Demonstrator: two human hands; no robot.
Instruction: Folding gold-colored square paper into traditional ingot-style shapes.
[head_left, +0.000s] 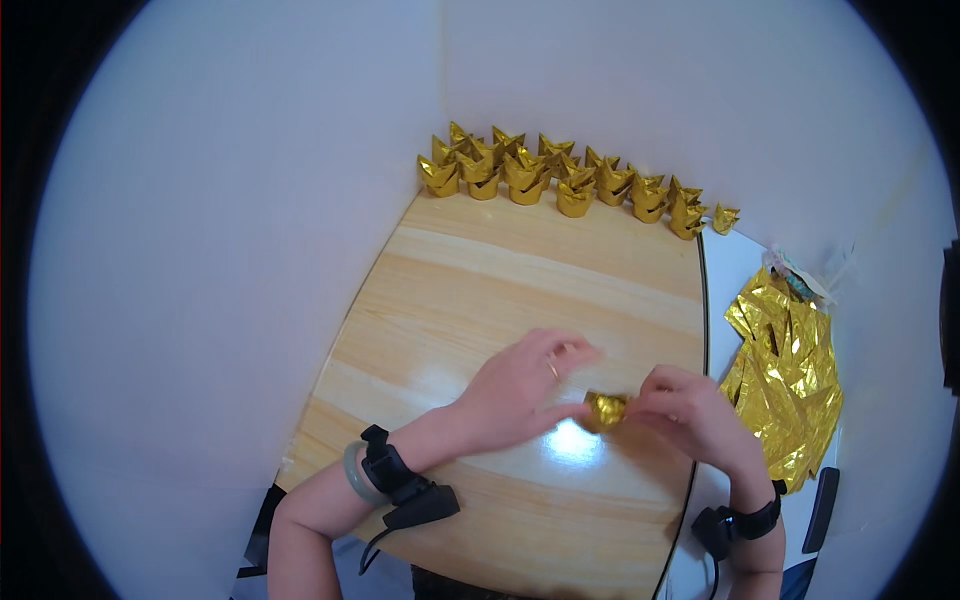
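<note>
A small folded gold foil paper ingot [606, 409] is held above the wooden table, to the right of its middle. My right hand [690, 408] pinches its right side between thumb and fingers. On the other side, my left hand [520, 390] has its fingers apart from the thumb. The left thumb tip reaches the ingot's left edge, though blur hides whether it touches. Several finished gold paper ingots [526, 178] stand in rows along the table's far edge, their points upward.
A pile of flat gold foil sheets [790, 385] lies on a white surface [722, 262] to the right of the wooden table [450, 300]. Crumpled clear plastic [800, 280] sits behind the pile, and a dark flat object [821, 510] lies nearer me. White walls enclose the far and left sides.
</note>
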